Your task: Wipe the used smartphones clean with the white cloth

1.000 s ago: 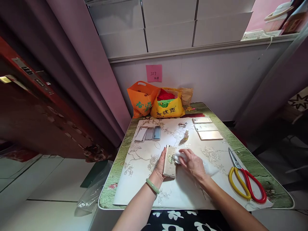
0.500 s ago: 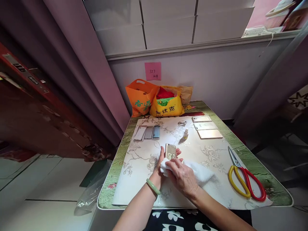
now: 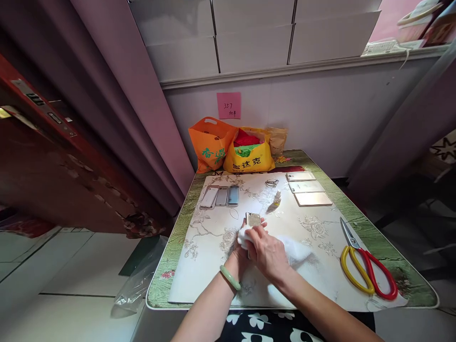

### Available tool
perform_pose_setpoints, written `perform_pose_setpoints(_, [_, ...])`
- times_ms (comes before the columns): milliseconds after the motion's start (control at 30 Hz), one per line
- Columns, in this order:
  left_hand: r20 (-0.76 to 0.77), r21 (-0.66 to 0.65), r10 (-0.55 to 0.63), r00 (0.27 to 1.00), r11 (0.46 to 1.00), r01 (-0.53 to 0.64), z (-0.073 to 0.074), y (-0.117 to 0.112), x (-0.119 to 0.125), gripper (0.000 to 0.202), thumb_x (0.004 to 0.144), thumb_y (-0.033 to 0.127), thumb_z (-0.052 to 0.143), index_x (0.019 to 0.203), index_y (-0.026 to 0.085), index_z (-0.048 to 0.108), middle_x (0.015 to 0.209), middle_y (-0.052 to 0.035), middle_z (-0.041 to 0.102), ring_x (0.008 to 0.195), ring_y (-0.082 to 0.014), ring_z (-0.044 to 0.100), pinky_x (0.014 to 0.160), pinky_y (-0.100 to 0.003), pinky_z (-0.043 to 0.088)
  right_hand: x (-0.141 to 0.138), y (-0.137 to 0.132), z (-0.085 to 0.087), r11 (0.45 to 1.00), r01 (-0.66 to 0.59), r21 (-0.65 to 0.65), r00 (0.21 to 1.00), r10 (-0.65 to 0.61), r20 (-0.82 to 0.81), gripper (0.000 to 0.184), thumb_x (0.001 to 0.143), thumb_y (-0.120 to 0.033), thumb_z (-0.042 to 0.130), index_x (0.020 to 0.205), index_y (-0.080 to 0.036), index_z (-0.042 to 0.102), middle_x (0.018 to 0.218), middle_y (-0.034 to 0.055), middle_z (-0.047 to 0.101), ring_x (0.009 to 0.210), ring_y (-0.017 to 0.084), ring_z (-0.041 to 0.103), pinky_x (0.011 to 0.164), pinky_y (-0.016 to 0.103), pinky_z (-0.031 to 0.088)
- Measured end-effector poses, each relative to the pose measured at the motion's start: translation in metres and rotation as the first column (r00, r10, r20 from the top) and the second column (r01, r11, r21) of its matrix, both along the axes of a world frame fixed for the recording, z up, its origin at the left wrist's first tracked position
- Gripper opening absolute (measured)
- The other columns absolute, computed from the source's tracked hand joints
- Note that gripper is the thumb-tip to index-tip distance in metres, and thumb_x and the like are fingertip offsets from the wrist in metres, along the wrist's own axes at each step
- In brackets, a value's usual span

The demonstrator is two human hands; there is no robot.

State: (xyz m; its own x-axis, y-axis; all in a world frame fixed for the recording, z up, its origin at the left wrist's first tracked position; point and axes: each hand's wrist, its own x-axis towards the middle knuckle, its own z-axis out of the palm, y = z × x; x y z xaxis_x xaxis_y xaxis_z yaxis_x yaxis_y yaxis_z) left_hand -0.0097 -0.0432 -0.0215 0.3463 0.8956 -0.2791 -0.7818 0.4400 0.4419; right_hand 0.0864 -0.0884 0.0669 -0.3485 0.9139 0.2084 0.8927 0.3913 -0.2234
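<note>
My left hand (image 3: 241,252), with a green bangle on its wrist, is wrapped from below round a smartphone (image 3: 253,219) that has a gold patterned back. My right hand (image 3: 268,251) grips a bunched white cloth (image 3: 244,236) and presses it on the phone's lower part, which it hides. The rest of the cloth trails onto the table to the right, under my right forearm. A small white dropper bottle (image 3: 277,198) stands just beyond the phone.
Several phones (image 3: 232,195) lie side by side at the left, and more phones (image 3: 313,199) at the right. Large scissors (image 3: 356,248) with yellow and red handles lie near the right edge. Orange (image 3: 211,142) and yellow (image 3: 251,159) bags stand at the back, with glasses (image 3: 271,183) before them.
My right hand and the cloth have moved over the phone, now covering the drawing on its lower back. The view has shifted slightly.
</note>
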Motion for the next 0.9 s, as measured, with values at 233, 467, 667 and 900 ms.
perform_pose_setpoints(233, [-0.171, 0.034, 0.056, 0.984, 0.998, -0.051, 0.018, 0.001, -0.004, 0.067, 0.092, 0.067, 0.050, 0.120, 0.010, 0.071, 0.123, -0.0186, 0.071, 0.116, -0.0290, 0.065, 0.104, -0.039, 0.047, 0.042, -0.035, -0.041, 0.987, -0.144, 0.066, 0.988, 0.147, -0.048, 0.020, 0.098, -0.018, 0.052, 0.113, -0.025, 0.064, 0.110, 0.0050, 0.069, 0.072, 0.015, 0.064, 0.062, 0.026, 0.041])
perform_pose_setpoints(467, [-0.022, -0.033, -0.120, 0.993, 0.992, 0.119, 0.029, -0.002, -0.007, 0.070, 0.089, 0.067, 0.054, 0.123, 0.007, 0.068, 0.112, -0.0199, 0.075, 0.104, -0.0296, 0.070, 0.088, -0.038, 0.055, 0.062, 0.008, -0.033, 0.982, 0.146, -0.117, 0.989, -0.147, -0.003, 0.020, 0.099, -0.029, 0.054, 0.115, -0.028, 0.067, 0.112, 0.0027, 0.069, 0.068, 0.014, 0.066, 0.052, 0.025, 0.037])
perform_pose_setpoints(667, [0.006, -0.100, -0.103, 0.995, 0.990, 0.103, 0.032, -0.003, -0.006, 0.047, 0.090, 0.057, 0.061, 0.106, 0.015, 0.072, 0.085, -0.0097, 0.077, 0.083, -0.0241, 0.073, 0.083, -0.038, 0.057, 0.054, 0.040, -0.014, 0.968, 0.240, 0.068, 0.960, -0.227, -0.161, 0.024, 0.099, -0.030, 0.055, 0.120, -0.028, 0.067, 0.119, 0.0026, 0.069, 0.073, 0.014, 0.068, 0.054, 0.024, 0.039])
perform_pose_setpoints(900, [0.012, -0.085, -0.106, 0.994, 0.991, 0.107, 0.032, 0.000, -0.002, 0.042, 0.091, 0.053, 0.060, 0.097, 0.014, 0.073, 0.088, -0.0112, 0.076, 0.094, -0.0283, 0.071, 0.091, -0.043, 0.055, 0.047, 0.056, -0.011, 0.993, -0.030, 0.112, 0.981, 0.051, -0.185, 0.025, 0.103, -0.032, 0.052, 0.122, -0.032, 0.069, 0.124, 0.0014, 0.068, 0.085, 0.014, 0.068, 0.066, 0.023, 0.045])
